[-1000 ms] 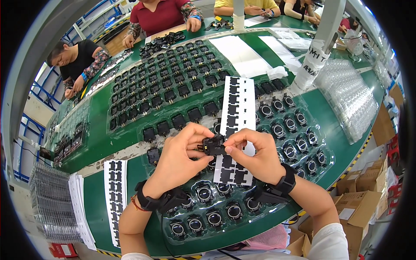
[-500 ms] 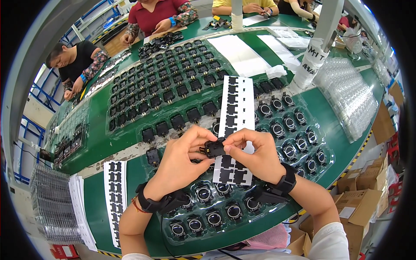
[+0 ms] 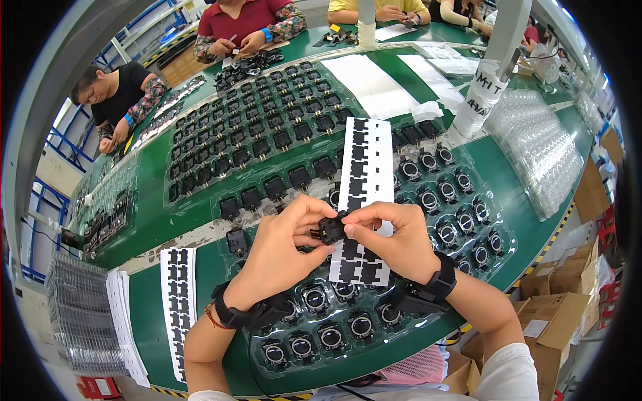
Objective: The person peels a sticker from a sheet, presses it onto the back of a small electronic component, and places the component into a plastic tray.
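Between my two hands is a small black plastic module (image 3: pixel 330 230) with gold contacts. My left hand (image 3: pixel 281 244) grips its left side between thumb and fingers. My right hand (image 3: pixel 394 237) pinches its right edge, thumb tip against it. Beneath the hands lies a white sheet of black die-cut stickers (image 3: pixel 364 157), partly covered by them. The sheet rests across a clear plastic tray (image 3: pixel 428 220) of black parts with round metal rings. Closer to me, another tray section (image 3: pixel 314 347) carries more ringed parts. A row of square black modules (image 3: pixel 274 187) sits just beyond my left hand.
A large tray of black modules (image 3: pixel 261 123) lies farther out. Left are another sticker sheet (image 3: pixel 178 301) and stacked clear trays (image 3: pixel 83 321). Bubble-like clear trays (image 3: pixel 535 150) lie right, past a taped post (image 3: pixel 478 100). Several co-workers sit across the green table (image 3: pixel 144 230); cardboard boxes (image 3: pixel 552 327) stand lower right.
The black module has turned slightly between my fingers; both hands stay nearly in place. Across the table, the red-shirted person's hands have come closer together.
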A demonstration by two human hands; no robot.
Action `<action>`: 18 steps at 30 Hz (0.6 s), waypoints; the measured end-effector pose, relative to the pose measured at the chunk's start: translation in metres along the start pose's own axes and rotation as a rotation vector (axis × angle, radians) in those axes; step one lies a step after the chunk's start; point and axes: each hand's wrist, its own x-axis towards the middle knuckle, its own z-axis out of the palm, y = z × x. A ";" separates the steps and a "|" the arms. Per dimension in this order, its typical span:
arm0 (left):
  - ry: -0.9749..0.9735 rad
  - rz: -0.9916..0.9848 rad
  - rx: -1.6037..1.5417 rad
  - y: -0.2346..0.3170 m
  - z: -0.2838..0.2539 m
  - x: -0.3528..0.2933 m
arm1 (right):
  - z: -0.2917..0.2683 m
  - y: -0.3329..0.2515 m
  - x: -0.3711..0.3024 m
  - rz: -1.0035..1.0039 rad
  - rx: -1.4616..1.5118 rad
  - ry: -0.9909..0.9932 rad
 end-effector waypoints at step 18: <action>0.201 0.014 0.062 -0.007 0.000 0.000 | 0.003 -0.005 -0.005 -0.031 0.102 -0.135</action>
